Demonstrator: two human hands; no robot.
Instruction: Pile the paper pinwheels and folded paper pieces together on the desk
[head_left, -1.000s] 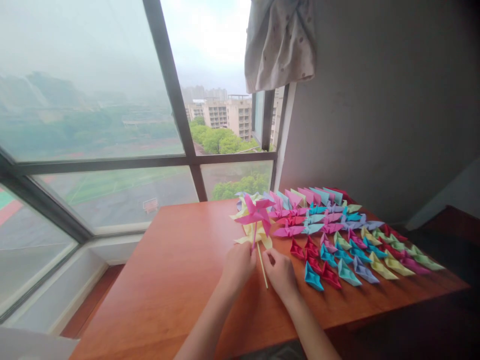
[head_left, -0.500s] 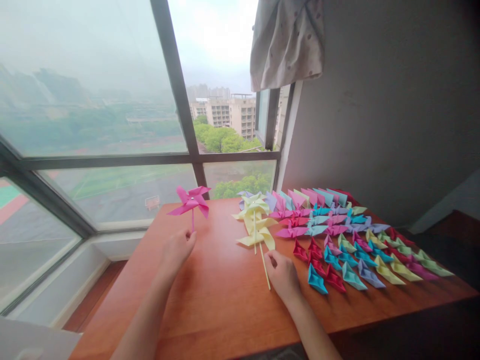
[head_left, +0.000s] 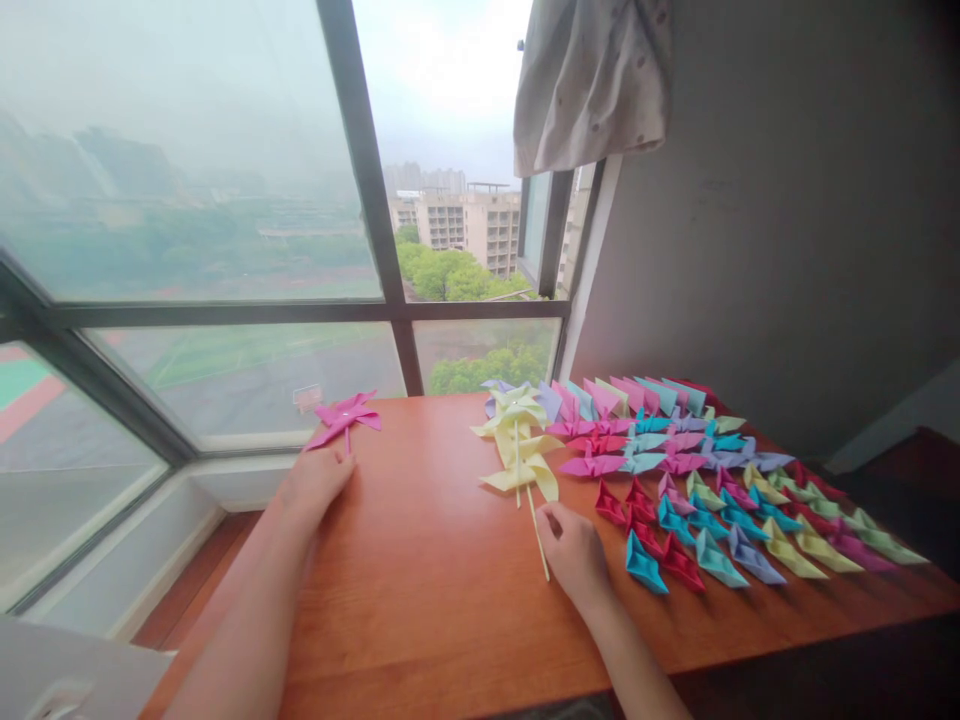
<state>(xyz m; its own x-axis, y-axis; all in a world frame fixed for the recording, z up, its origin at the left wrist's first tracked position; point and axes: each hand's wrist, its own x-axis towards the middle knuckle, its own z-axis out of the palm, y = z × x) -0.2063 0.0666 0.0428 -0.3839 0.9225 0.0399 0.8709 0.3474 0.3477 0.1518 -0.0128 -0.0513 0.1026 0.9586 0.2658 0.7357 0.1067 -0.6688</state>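
My left hand (head_left: 321,482) is closed on the stick of a pink paper pinwheel (head_left: 346,414), near the table's far left corner. The pinwheel's head leans away above my fingers. My right hand (head_left: 570,540) pinches the pale stick of a yellow paper pinwheel (head_left: 525,472) at the middle of the table. Just behind it another yellow pinwheel (head_left: 517,408) overlaps it, its stick crossing the nearer head. Partly covered at the back is a lavender pinwheel (head_left: 549,400).
Rows of folded paper boats (head_left: 720,560) and paper cranes (head_left: 592,464) fill the right side of the reddish-brown table (head_left: 420,600). Windows with dark frames (head_left: 300,314) run along the left and back. A curtain (head_left: 592,90) hangs by the grey wall (head_left: 787,220).
My left hand has moved left with the pink pinwheel, lowering and tilting it. My right hand stays on the yellow pinwheel's stick. The view has shifted slightly.
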